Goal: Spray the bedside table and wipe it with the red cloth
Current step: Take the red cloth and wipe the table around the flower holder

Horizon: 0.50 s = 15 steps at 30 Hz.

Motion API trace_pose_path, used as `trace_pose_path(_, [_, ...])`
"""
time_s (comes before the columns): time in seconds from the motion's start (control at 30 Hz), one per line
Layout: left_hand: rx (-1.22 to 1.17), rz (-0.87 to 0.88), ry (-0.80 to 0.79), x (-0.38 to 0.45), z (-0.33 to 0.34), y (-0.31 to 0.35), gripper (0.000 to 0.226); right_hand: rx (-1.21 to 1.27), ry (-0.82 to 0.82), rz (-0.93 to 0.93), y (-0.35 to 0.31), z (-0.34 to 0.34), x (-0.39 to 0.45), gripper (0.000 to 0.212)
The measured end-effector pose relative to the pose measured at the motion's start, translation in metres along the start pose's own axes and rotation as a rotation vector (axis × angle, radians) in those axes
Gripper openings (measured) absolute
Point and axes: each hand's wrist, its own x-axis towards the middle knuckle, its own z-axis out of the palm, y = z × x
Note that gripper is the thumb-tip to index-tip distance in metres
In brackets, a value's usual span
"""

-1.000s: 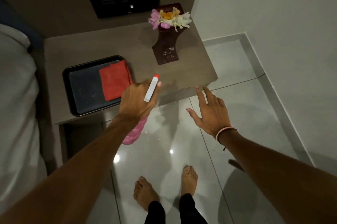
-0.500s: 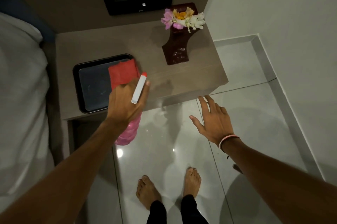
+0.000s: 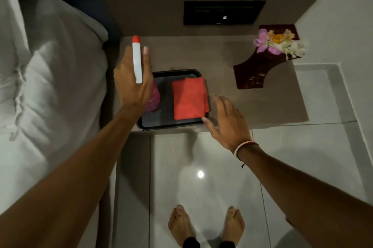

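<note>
Overhead, the bedside table (image 3: 201,54) is presenting a flat, matte grey-brown top, set between a bed dressed in rumpled white bedding (image 3: 50,86) and a pale wall (image 3: 333,15). A shallow black rectangular tray (image 3: 161,124) with rounded corners is sitting at the table's front edge; it is holding the red cloth (image 3: 189,100), a soft, matte, folded rectangle lying flat in the tray's right half. A dark brown vase (image 3: 260,70) with concave sides is standing at the table's far right, carrying pink, white and yellow flowers (image 3: 280,44). A black wall panel (image 3: 224,12) is sitting above the table's rear edge.

The left hand (image 3: 131,86) is gripping the spray bottle (image 3: 137,60), fingers wrapped round its neck; the smooth white head with its red nozzle tip is pointing away from the person, while the translucent pink ribbed body is showing below the palm, over the tray's left half. The right hand (image 3: 228,122) is hovering with fingers spread and holding nothing, its thumb tip just beside the tray's front right corner and near the cloth's right edge; contact cannot be confirmed. A pink-and-white wristband (image 3: 244,146) is circling that wrist. Bare feet (image 3: 181,225) are standing on glossy pale floor tiles (image 3: 201,177).
</note>
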Motion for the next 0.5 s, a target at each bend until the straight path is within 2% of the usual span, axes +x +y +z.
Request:
trace_pose_path(0.17, [-0.079,-0.074,0.055,-0.008,0.009,-0.017,0.033,0.032,0.036,-0.007,-0.027,0.015,0.047,0.063])
trace_pose_path(0.3, [-0.130,-0.086,-0.051,-0.005,0.007,-0.024,0.039,0.095,0.045,0.133,-0.037,0.026,0.073,0.070])
trace_pose_path(0.37, [-0.005,-0.091,-0.197,-0.006,-0.001,-0.038,0.066,0.187,0.034,0.245,-0.042,0.028,0.083,0.082])
trace_pose_path(0.43, [0.248,-0.021,-0.318,-0.011,-0.017,-0.057,0.099,0.239,0.028,0.313,-0.046,0.028,0.092,0.093])
trace_pose_path(0.5, [0.454,0.058,-0.385,-0.020,-0.036,-0.081,0.116,0.249,0.012,0.309,-0.049,0.028,0.102,0.097])
